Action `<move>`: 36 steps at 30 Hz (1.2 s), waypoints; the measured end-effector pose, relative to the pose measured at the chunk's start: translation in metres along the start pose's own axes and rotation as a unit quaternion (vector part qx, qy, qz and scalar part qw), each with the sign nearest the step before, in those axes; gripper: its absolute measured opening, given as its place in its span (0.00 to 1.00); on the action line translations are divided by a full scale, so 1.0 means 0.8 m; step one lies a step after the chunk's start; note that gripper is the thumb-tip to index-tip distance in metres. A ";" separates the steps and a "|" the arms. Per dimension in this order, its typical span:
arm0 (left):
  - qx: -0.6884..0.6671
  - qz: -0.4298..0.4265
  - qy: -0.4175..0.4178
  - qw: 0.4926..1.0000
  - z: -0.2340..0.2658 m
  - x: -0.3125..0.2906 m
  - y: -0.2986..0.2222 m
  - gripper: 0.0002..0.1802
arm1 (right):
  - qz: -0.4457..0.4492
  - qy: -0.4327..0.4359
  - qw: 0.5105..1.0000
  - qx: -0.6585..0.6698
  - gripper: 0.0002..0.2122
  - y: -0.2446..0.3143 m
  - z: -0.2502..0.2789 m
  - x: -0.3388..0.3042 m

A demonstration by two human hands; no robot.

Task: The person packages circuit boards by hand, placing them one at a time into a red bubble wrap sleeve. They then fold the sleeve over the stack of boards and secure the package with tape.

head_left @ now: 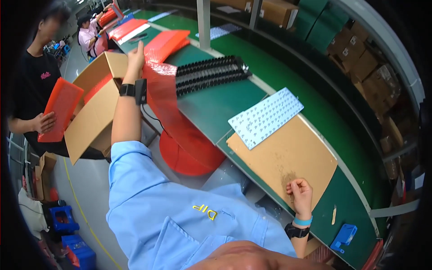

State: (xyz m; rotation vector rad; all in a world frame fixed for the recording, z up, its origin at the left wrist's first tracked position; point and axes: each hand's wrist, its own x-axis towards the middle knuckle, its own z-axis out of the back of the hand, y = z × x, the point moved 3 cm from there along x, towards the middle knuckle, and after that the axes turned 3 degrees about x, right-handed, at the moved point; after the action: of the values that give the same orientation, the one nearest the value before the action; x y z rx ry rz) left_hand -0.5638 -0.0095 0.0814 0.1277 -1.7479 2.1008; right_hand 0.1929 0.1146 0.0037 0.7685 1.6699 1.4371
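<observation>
My left hand [135, 56] reaches out to the far left and grips the top edge of a red see-through plastic bag [159, 96], which hangs down over the edge of the green table [211, 105]. A black wrist device sits on that forearm. The hand is next to an open cardboard box [96, 105]. My right hand [300, 192] rests with curled fingers on a brown cardboard sheet [288, 153] at the table's near edge, with nothing visible in it. A white printed panel [265, 117] lies partly on that sheet.
A black ribbed tray of parts [209, 74] lies past the bag, with a stack of red bags [166, 42] beyond it. A red round stool [189, 155] stands under the table. A person in black holds a red bag [58, 110]. A blue tool [344, 236] lies near my right.
</observation>
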 end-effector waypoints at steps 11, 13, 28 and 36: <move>-0.247 -0.186 0.523 0.795 -0.059 -0.450 -0.338 0.43 | -0.055 0.402 0.900 -0.158 0.29 0.113 -0.178 0.009; -0.253 -0.184 0.570 0.760 -0.072 -0.476 -0.346 0.49 | 0.051 0.396 0.917 -0.020 0.31 0.127 -0.203 0.007; 0.193 -0.187 0.616 0.741 -0.091 -0.665 0.045 0.58 | 0.471 0.413 0.727 0.282 0.13 0.331 0.072 -0.112; 0.154 0.053 0.377 0.912 -0.151 -0.660 0.172 0.49 | 0.550 0.301 0.730 0.271 0.13 0.357 0.145 -0.183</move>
State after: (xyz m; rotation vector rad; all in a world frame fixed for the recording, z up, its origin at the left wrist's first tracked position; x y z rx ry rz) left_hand -0.1080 -0.0420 -0.2407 -0.6256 -0.9760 2.0765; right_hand 0.3537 0.0998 0.3047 2.0499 2.3126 2.1445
